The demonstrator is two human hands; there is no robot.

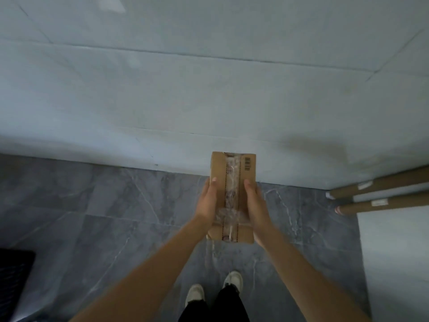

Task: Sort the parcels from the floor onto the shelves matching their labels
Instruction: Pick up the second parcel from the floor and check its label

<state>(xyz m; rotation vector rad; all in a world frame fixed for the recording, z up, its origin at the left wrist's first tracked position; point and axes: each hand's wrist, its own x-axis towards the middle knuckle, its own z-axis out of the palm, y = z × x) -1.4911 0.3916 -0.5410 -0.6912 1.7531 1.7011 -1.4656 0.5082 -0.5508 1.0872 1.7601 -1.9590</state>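
A brown cardboard parcel (232,182) with a clear tape strip down its middle and a small barcode near its far right corner is held out in front of me, long side pointing away. My left hand (207,201) grips its left edge and my right hand (254,203) grips its right edge, thumbs lying on the top face. The parcel hangs above the grey marble floor, close to a pale tiled wall. No shelf is in view.
Two brown cardboard tubes (380,194) with white labels lie at the right, by the foot of the wall (162,101). A dark mat (14,275) sits at the lower left. My feet in white shoes (216,289) stand on the floor below the parcel.
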